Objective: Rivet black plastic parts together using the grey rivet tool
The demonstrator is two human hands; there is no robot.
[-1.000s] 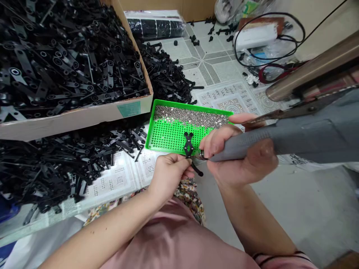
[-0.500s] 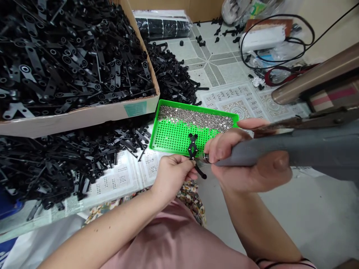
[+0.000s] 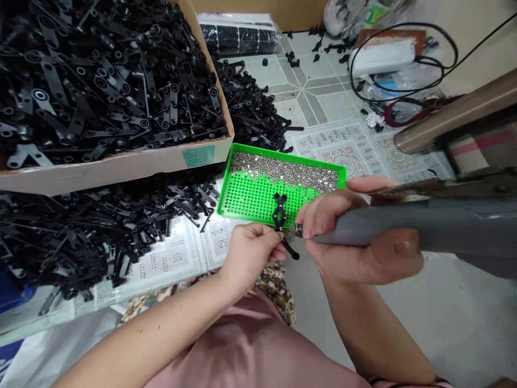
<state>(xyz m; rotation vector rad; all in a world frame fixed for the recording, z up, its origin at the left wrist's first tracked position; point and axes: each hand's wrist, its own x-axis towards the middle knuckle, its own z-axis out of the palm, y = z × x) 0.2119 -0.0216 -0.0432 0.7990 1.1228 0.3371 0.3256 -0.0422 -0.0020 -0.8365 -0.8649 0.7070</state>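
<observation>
My left hand [image 3: 253, 247] pinches a black linkage [image 3: 279, 213] of small jointed arms with silvery screws; one arm hangs toward the lower right. Behind the linkage lies a green perforated tray [image 3: 250, 220], with many small metal screws [image 3: 283, 168] heaped along its far side. My right hand [image 3: 363, 250] is wrapped round a grey power tool [image 3: 379, 220]. The tool's metal tip [image 3: 298, 230] points left, close beside the linkage near my left fingertips. Whether the tip touches it cannot be made out.
A cardboard box [image 3: 161, 165] full of black parts fills the upper left. Loose black parts [image 3: 81, 242] are piled in front of it and to its right. At the upper right are a black cable [image 3: 404, 101], plastic bags, a white box [image 3: 382, 56] and a brown tube [image 3: 456, 110].
The view has shifted slightly, and the tool and my right hand sit a little lower. Both holds are the same.
</observation>
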